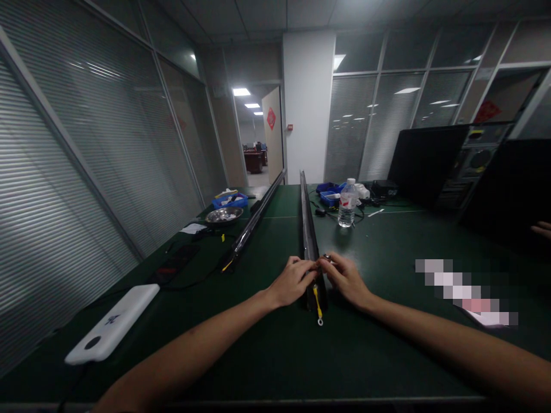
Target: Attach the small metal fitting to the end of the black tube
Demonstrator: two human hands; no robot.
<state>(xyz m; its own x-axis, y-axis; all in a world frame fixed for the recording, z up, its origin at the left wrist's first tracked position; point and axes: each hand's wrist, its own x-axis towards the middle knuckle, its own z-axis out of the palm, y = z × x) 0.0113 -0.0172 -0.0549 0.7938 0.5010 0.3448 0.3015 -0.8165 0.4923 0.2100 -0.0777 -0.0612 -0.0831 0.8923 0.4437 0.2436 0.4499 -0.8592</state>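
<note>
A long dark rail (307, 223), seemingly wrapped in shiny film, runs away from me along the table. My left hand (293, 282) is closed, fingers curled over the rail's near end from the left side. From the right, my right hand (348, 282) is closed in a pinch at the same spot, its fingertips meeting those of the left. A small shiny spot shows at the right fingers; what they pinch is hidden. Below the hands, a yellow wire lug (317, 301) with a ring end sticks out of the rail toward me.
A second dark rail (258, 212) lies to the left. Beyond it are a metal dish (224, 215) and a blue tray (231, 201). A white device (114, 324) sits front left. A water bottle (346, 205) stands right of the rail. Another person's hand (541, 229) shows at the right edge.
</note>
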